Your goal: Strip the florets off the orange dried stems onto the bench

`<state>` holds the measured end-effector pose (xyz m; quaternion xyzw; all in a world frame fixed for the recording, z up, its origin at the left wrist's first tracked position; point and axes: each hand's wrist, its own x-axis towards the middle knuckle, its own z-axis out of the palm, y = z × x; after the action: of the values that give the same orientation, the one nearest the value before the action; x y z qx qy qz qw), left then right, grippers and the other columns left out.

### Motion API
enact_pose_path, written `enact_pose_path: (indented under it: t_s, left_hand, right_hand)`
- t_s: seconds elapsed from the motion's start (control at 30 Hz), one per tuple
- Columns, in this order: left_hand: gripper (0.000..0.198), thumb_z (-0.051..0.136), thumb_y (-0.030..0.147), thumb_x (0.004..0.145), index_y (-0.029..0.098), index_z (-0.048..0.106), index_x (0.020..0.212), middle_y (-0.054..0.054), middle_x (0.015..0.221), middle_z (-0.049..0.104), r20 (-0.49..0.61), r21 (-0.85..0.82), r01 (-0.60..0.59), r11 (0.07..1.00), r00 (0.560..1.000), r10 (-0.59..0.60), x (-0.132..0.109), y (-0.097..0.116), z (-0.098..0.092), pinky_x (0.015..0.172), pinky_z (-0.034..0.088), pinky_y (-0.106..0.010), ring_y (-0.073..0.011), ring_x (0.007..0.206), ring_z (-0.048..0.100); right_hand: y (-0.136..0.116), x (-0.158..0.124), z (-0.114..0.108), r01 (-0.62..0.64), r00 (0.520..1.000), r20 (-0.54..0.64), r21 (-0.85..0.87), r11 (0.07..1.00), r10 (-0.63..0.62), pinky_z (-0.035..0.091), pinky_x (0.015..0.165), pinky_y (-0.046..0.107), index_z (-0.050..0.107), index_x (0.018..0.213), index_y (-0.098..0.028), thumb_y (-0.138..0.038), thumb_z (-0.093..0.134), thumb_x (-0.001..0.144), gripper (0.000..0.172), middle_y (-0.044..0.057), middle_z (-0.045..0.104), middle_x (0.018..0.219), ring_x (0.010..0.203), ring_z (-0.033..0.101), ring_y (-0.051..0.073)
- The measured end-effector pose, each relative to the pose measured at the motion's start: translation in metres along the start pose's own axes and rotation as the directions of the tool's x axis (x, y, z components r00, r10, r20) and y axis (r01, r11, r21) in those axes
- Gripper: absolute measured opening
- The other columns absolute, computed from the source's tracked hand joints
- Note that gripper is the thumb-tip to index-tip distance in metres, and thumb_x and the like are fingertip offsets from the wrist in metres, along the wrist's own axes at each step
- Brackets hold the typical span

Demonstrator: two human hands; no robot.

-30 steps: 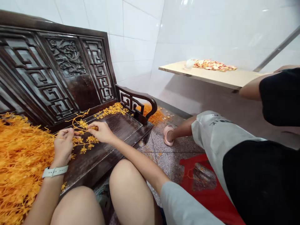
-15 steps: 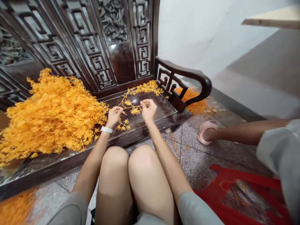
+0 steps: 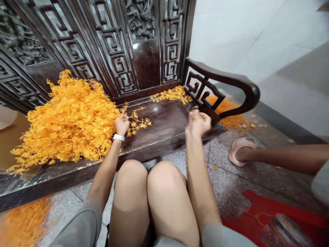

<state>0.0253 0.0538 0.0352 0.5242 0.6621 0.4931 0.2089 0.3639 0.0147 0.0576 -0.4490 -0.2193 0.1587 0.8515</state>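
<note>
Currently:
- Dark carved wooden bench (image 3: 156,127): polished seat, open room mid-seat
- Orange heap of feathery sprigs (image 3: 74,116): on seat's left, reaching front edge
- Left hand (image 3: 121,125): clenched, just beside loose sprig (image 3: 138,124)
- Right hand (image 3: 198,123): fingers pinched together above seat's right end; any held strand too small to tell

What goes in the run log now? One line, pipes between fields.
left hand: closed beside orange sprig | right hand: raised, fingers bunched | bench seat: dark wood | orange sprig pile: beside left hand
</note>
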Motion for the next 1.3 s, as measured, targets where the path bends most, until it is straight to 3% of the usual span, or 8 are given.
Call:
enact_pose_path:
  t_s: [0.13,0.27,0.53,0.67,0.83,1.0,1.17,1.3]
  left_hand:
    - [0.009,0.074,0.024,0.089,0.021,0.070,0.081,-0.004,0.068,0.071,0.082,-0.074,0.015,0.997,0.997,-0.009,0.001,-0.017,-0.003,0.074,0.049,-0.031,-0.0213,0.069,0.069]
    - [0.012,0.071,0.030,0.097,0.020,0.067,0.090,-0.005,0.075,0.074,0.129,-0.198,0.036,0.980,0.992,-0.010,-0.013,-0.026,0.021,0.076,0.053,-0.029,-0.0195,0.072,0.073]
    - [0.007,0.070,0.026,0.101,0.020,0.067,0.097,0.002,0.067,0.065,0.023,-0.273,-0.043,0.961,0.998,0.052,-0.014,-0.043,0.009,0.063,0.047,-0.026,-0.0147,0.061,0.065]
    - [0.006,0.070,0.024,0.100,0.020,0.067,0.097,0.002,0.069,0.064,0.006,-0.256,-0.040,0.966,0.999,0.043,-0.009,-0.045,0.008,0.063,0.046,-0.025,-0.0135,0.060,0.064]
    - [0.011,0.070,0.030,0.100,0.020,0.068,0.098,0.003,0.068,0.062,0.014,-0.272,-0.049,0.961,0.998,0.054,-0.014,-0.046,0.009,0.061,0.043,-0.025,-0.0129,0.058,0.061]
    - [0.018,0.069,0.038,0.099,0.020,0.071,0.096,0.003,0.066,0.063,0.040,-0.279,-0.099,0.955,0.993,0.114,-0.020,-0.048,0.011,0.062,0.043,-0.026,-0.0134,0.055,0.059]
    - [0.021,0.069,0.040,0.098,0.020,0.072,0.097,0.002,0.067,0.064,0.072,-0.274,-0.080,0.958,0.992,0.104,-0.022,-0.048,0.015,0.062,0.043,-0.026,-0.0132,0.054,0.056]
    - [0.023,0.072,0.043,0.092,0.020,0.070,0.090,0.002,0.060,0.062,0.177,-0.394,0.028,0.919,0.983,0.046,-0.025,-0.039,0.019,0.056,0.039,-0.025,-0.0123,0.050,0.054]
  right_hand:
    - [0.014,0.002,-0.030,-0.078,0.988,0.129,-0.092,0.993,0.089,0.067,0.072,0.036,0.064,0.093,-0.025,-0.056,0.098,0.068,0.052,-0.005,0.068,0.074,0.065,0.072,0.016]
    - [0.050,-0.050,-0.023,-0.187,0.857,0.398,-0.351,0.918,0.327,0.066,0.085,0.037,0.074,0.092,-0.018,-0.053,0.094,0.071,0.046,0.006,0.079,0.088,0.080,0.075,0.018]
    - [0.065,-0.050,-0.036,-0.368,0.854,0.280,-0.269,0.890,0.438,0.065,0.089,0.036,0.069,0.106,-0.021,-0.042,0.071,0.091,0.025,0.009,0.081,0.102,0.092,0.079,0.018]
    - [0.063,-0.062,-0.040,-0.140,0.902,0.289,-0.508,0.850,0.321,0.058,0.082,0.030,0.070,0.113,-0.020,-0.032,0.067,0.085,0.031,0.002,0.072,0.090,0.081,0.068,0.016]
    - [0.055,-0.084,-0.038,0.245,0.884,0.408,-0.821,0.516,0.229,0.048,0.116,0.050,0.066,0.144,-0.013,-0.023,0.062,0.082,0.063,0.004,0.074,0.089,0.108,0.066,0.028]
    - [0.045,-0.090,-0.033,0.363,0.860,0.447,-0.874,0.323,0.244,0.030,0.129,0.068,0.024,0.178,-0.015,-0.035,0.068,0.089,0.101,0.023,0.066,0.154,0.154,0.044,0.041]
    - [0.046,-0.086,-0.035,0.401,0.826,0.477,-0.872,0.282,0.301,0.038,0.125,0.065,0.054,0.164,-0.016,-0.036,0.068,0.093,0.075,0.020,0.070,0.151,0.143,0.054,0.041]
    - [0.051,-0.084,-0.036,0.432,0.788,0.578,-0.763,0.481,0.210,0.051,0.115,0.052,0.074,0.134,-0.017,-0.033,0.061,0.101,0.040,0.015,0.079,0.122,0.121,0.068,0.032]
